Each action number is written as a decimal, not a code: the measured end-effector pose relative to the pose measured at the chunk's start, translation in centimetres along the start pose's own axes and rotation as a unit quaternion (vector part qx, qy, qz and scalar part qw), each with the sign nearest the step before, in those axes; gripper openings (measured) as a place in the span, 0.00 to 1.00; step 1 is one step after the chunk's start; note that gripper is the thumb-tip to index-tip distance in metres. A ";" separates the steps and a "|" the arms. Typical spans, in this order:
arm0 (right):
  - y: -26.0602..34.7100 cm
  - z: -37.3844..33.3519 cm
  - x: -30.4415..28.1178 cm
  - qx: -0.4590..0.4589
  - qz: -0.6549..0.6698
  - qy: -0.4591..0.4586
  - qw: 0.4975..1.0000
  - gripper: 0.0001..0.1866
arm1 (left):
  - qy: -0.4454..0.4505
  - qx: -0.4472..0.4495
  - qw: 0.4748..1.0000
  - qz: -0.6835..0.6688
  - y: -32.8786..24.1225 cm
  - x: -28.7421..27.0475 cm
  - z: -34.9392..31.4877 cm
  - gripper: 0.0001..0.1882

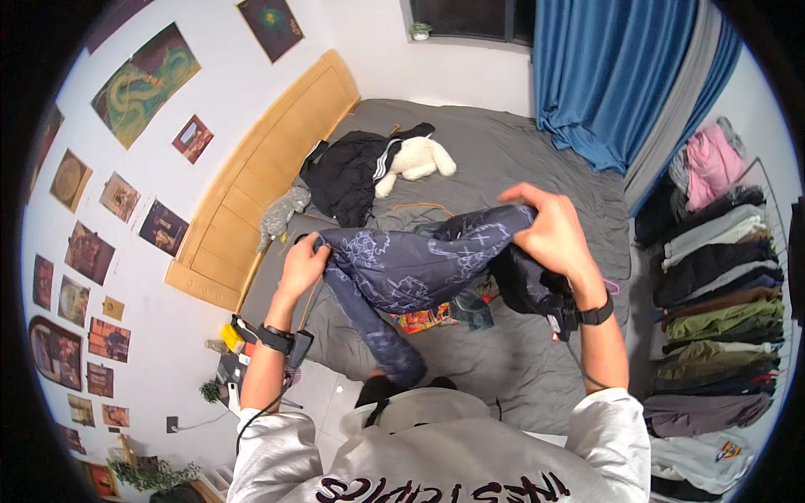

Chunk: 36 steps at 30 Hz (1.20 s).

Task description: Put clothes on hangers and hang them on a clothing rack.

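A dark navy jacket (pixel 402 264) with pale line drawings is stretched between my two hands above the bed. My left hand (pixel 300 267) pinches it at its upper left corner. One sleeve (pixel 377 335) droops below that hand toward my legs. On the other side, my right hand (pixel 558 235) grips the jacket's right end between thumb and fingers, with the index finger raised. Black cloth (pixel 528 281) hangs beneath the right hand; whether it belongs to the jacket I cannot tell. A brightly coloured printed cloth (pixel 423 318) lies on the bed, partly hidden under the jacket.
On the grey bed (pixel 503 151) lie a black garment (pixel 340 176), a white plush toy (pixel 415 159), a grey plush toy (pixel 283 211) and an orange hanger (pixel 428 206). A wooden headboard (pixel 268 168) stands left. Clothes (pixel 713 318) hang on a rack at right, near blue curtains (pixel 604 84).
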State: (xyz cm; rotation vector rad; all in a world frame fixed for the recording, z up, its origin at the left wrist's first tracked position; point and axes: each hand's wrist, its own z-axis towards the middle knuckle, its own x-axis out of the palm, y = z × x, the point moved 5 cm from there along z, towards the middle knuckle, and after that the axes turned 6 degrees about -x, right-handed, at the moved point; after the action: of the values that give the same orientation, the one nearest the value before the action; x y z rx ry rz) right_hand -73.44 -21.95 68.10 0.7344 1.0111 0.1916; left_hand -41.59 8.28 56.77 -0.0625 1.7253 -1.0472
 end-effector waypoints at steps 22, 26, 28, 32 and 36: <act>3.3 -9.3 10.0 0.039 0.298 0.182 0.936 0.60 | 0.290 0.312 0.879 -0.217 -14.1 6.9 -1.7 0.18; 7.7 -8.5 7.8 -0.097 0.052 0.065 0.992 0.68 | 0.409 0.363 0.802 -0.239 -18.8 6.0 -1.6 0.21; 10.1 -7.2 5.9 -0.126 0.073 -0.005 0.989 0.58 | 0.391 0.428 0.780 -0.238 -22.0 3.7 -2.5 0.24; 9.6 -4.0 2.9 -0.038 -0.084 -0.137 0.986 0.26 | 0.135 0.607 0.768 -0.152 -27.0 -0.8 -2.8 0.26; 8.6 -1.8 0.3 0.102 -0.073 -0.145 0.981 0.25 | -0.038 0.561 0.804 -0.194 -26.9 -3.9 -4.3 0.17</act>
State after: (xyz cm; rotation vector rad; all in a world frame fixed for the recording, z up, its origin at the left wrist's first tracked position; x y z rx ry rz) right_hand -73.22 -14.52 72.86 0.8430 0.8075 -0.1462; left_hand -54.92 -3.63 77.69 0.3066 0.7901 -2.1927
